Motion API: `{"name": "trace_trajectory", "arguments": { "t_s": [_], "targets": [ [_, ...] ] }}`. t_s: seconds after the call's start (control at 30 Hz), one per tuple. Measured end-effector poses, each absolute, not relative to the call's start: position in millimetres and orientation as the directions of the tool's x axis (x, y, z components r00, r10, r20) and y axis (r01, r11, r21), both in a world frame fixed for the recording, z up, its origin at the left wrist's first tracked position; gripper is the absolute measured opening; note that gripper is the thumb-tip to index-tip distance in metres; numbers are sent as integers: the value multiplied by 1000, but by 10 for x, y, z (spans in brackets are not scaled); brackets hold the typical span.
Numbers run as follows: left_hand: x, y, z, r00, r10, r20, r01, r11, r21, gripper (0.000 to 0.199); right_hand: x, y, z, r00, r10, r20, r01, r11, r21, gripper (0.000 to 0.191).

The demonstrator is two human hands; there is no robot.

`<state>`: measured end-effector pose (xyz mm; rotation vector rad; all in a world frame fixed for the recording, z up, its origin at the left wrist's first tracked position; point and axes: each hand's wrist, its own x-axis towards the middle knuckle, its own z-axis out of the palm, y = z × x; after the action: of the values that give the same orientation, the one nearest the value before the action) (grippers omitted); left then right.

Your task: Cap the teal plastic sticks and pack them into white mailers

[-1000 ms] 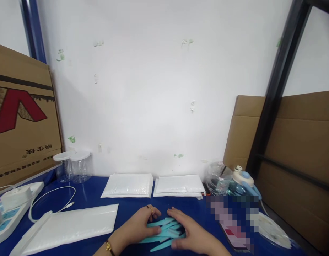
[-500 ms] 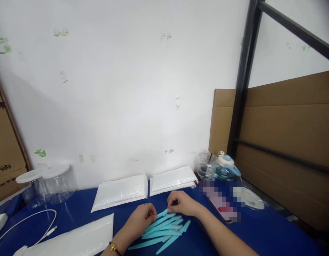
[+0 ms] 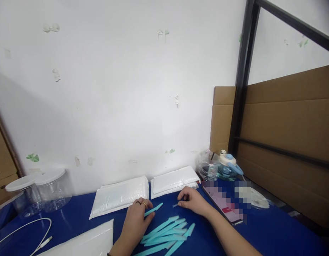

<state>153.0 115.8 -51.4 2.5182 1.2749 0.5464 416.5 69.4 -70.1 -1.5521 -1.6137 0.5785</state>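
Observation:
My left hand (image 3: 138,220) is closed on a turquoise eyebrow razor (image 3: 157,207), pinched between thumb and fingers with its blade end pointing right. To the right, my right hand (image 3: 191,202) pinches a small clear piece (image 3: 175,205), which looks like a blade cover. The two hands are apart, just above the blue tabletop (image 3: 207,231). Below them lies a loose pile of several turquoise eyebrow razors (image 3: 164,233), mostly pointing up and right, with translucent covers on their blade ends.
White padded mailers (image 3: 119,193) lie along the wall, with another mailer (image 3: 84,241) at front left. White-lidded clear jars (image 3: 54,190) and a white cable (image 3: 44,242) are on the left. A phone (image 3: 223,204), a plastic cup (image 3: 208,167) and a blue-cream bottle (image 3: 226,167) stand or lie right.
My hands have moved apart. The left has lifted one razor up and away from the pile, and the right has drawn a clear piece off to the right. The view has shifted slightly.

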Motion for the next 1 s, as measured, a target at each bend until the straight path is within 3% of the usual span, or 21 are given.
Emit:
{"name": "trace_trajectory", "arguments": {
  "t_s": [0.1,0.23,0.47,0.57,0.77,0.87,1.0],
  "targets": [
    [1604,1038,-499,617,780,104,684,-597,420,17,4076,620,-626,-58,961,271,648,243,-722,8],
    [1657,1009,-578,626,779,-14,705,-559,436,11,3959,578,-622,-176,963,206,673,270,-688,18],
    [1638,1076,-639,603,798,23,682,-530,504,13,3920,662,-724,-224,972,73,553,189,-812,17],
    [1576,1130,-596,591,806,44,700,-539,469,12,4006,689,-746,-134,988,75,541,137,-830,13],
    [1486,1193,-513,527,845,89,755,-514,407,15,4135,628,-623,26,979,202,679,131,-722,10],
    [1526,1085,-471,541,827,153,723,-551,418,18,4086,553,-535,-56,972,229,717,198,-669,12],
    [1587,934,-462,623,780,60,682,-579,446,23,4008,505,-543,-186,974,125,752,223,-621,15]
  ]
}}
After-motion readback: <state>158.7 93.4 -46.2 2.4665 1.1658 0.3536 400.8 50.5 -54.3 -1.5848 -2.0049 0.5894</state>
